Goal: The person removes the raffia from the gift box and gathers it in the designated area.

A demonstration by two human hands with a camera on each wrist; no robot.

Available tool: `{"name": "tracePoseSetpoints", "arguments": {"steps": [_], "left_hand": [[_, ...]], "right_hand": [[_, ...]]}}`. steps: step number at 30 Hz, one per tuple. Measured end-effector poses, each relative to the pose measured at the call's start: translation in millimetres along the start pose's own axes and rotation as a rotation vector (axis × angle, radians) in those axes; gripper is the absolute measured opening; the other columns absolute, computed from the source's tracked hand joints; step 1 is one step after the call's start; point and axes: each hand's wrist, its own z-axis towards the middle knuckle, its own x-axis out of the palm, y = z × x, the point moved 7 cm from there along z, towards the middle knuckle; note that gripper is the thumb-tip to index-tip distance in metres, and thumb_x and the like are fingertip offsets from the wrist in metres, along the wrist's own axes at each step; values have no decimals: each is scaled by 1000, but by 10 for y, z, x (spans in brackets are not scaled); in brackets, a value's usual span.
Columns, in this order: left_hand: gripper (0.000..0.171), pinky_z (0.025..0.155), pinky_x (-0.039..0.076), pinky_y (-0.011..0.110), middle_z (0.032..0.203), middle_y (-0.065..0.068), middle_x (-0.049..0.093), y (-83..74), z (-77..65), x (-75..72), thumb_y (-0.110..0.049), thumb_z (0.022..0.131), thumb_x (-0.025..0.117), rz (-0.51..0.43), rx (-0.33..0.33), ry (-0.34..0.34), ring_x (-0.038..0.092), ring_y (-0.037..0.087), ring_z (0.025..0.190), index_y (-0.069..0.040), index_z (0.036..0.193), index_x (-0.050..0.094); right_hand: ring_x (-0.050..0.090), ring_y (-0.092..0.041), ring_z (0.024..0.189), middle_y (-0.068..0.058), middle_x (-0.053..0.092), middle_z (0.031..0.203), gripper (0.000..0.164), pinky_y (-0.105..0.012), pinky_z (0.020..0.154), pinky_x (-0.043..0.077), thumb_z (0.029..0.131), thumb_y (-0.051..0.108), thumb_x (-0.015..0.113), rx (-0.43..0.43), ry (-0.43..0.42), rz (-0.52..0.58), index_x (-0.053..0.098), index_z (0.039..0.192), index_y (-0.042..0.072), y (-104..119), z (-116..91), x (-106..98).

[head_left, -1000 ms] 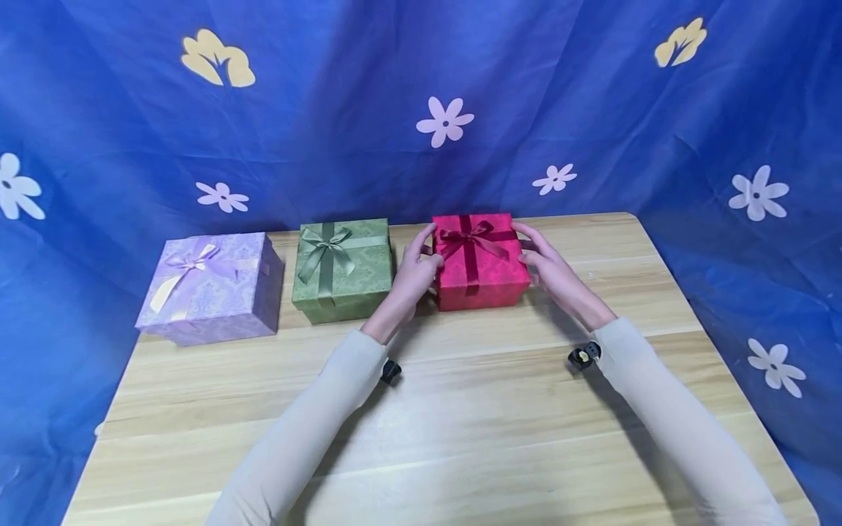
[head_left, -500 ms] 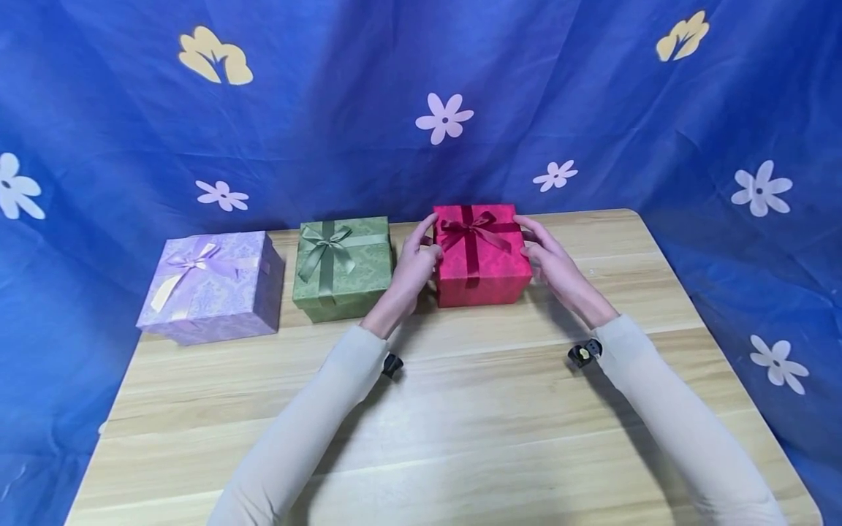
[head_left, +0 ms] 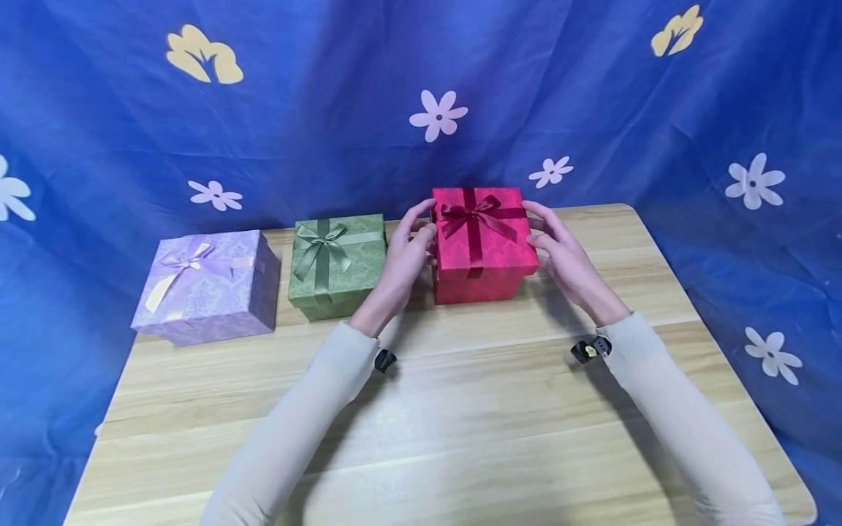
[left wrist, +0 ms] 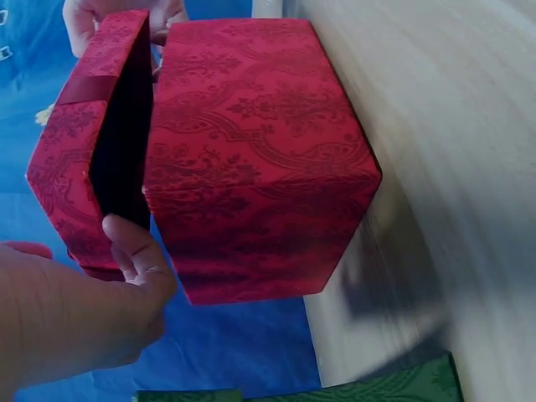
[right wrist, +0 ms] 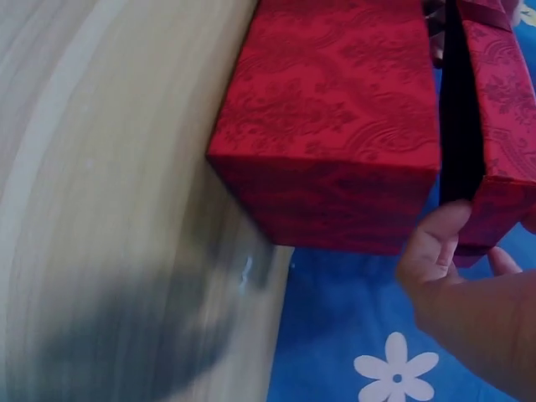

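The red gift box stands on the table at the back, its patterned sides showing. Its red lid, with a dark red ribbon and bow, is raised above the box. In the left wrist view a dark gap shows between the lid and the box body. My left hand grips the lid's left side, thumb at the lower edge. On the opposite side my right hand holds the lid likewise, its thumb under the edge in the right wrist view. The box's inside is hidden.
A green gift box with a green bow stands just left of my left hand. Farther left is a larger lilac gift box. Behind the wooden table hangs a blue flowered curtain.
The red lid has risen off its box, held between both hands, which moved up with it. The head view has shifted slightly. The green and lilac boxes stay put.
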Motion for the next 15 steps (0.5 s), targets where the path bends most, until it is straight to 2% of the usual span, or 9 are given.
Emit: {"name": "tracePoseSetpoints", "arguments": {"steps": [3,8,11,15], "left_hand": [[44,70,55,38,123,12,60,-29,-29,-12,-9,111,58,6,25,-8,61,19,82,-20,153,63],[46,71,56,39,115,10,63,-56,-94,-35,-4,105,63,18,53,-10,62,18,85,-19,148,66],[51,70,55,33,111,8,64,-57,-135,-46,-3,103,63,1,41,-7,62,16,85,-16,152,62],[53,72,55,26,112,8,65,-38,-190,-48,-4,104,63,-18,-13,11,63,12,86,-2,156,55]], "right_hand": [[56,-24,128,-12,48,147,58,-30,89,60,109,2,48,-7,-4,42,44,166,14,33,-61,-6],[54,-24,133,-11,49,149,54,-31,91,59,111,5,53,9,-40,74,45,164,14,57,-158,-17],[55,-23,132,-12,49,149,58,-29,92,59,111,6,56,26,-66,91,39,166,10,72,-227,-25],[59,-20,126,-12,51,147,61,-26,92,59,111,6,58,65,-74,124,32,166,-3,67,-322,-24]]}}
